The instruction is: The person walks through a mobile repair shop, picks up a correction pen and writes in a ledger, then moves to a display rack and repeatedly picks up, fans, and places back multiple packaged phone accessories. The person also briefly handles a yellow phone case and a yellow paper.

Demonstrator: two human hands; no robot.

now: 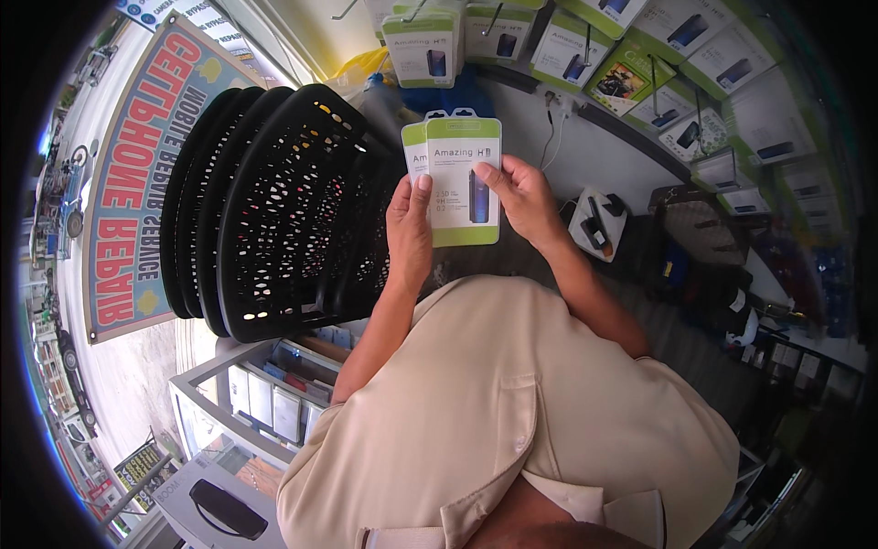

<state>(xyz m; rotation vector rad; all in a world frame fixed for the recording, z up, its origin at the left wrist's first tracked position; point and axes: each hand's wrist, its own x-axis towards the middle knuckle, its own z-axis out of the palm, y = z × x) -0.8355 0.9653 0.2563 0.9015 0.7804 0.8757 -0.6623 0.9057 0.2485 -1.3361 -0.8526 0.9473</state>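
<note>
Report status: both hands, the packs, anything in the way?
Left hand and right hand both holding packs. At least two, green and white, overlapping. Stacked black baskets close on the left, nothing seen blocking the hands.

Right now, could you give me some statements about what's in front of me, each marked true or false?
1. The left hand and right hand both hold white-and-green packages. True.
2. The held packages lie side by side without overlapping. False: one partly covers the other.
3. The black perforated stack is right of the hands. False: the black perforated stack is on their left.
4. The shirt is beige. True.
5. Similar packages show near the picture's top. True.
</note>
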